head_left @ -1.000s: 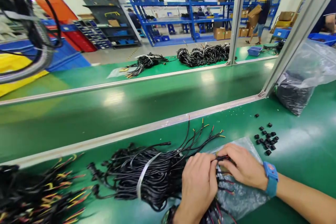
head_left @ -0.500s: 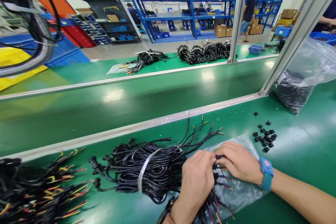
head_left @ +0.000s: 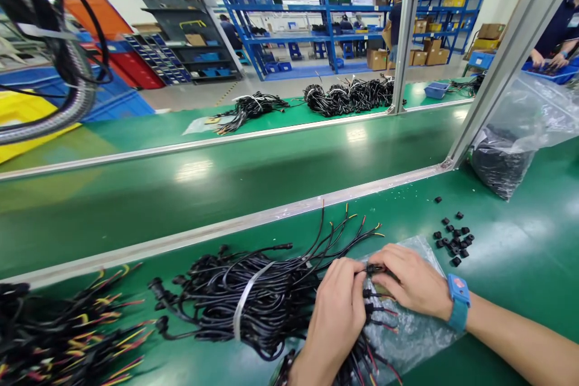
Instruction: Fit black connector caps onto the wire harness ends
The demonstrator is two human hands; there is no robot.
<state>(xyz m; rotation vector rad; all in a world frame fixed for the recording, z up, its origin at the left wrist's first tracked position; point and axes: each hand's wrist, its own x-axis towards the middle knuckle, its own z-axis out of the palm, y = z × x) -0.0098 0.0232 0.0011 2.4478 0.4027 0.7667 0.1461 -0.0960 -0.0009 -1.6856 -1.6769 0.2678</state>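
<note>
My left hand is closed, pinching a black cable close to its end. Opposite it, the fingers of my right hand, which has a blue wrist strap, pinch a small black cap at that cable end. The fingers partly hide how the two fit together. Left of my hands lies a bundle of black cables tied with a white band. Below my fingers, more cable ends with black pieces and red and yellow wires lie over a clear plastic bag.
Loose small black caps lie to the right. A clear bag filled with black parts stands by a metal post. Another cable pile sits at left. A metal rail crosses behind. A co-worker's hands show at far right.
My hands stay close together, with a slightly wider gap between the fingertips, so more of the black cap shows. The view has tilted a little, and a person in the background has moved left behind the post.
</note>
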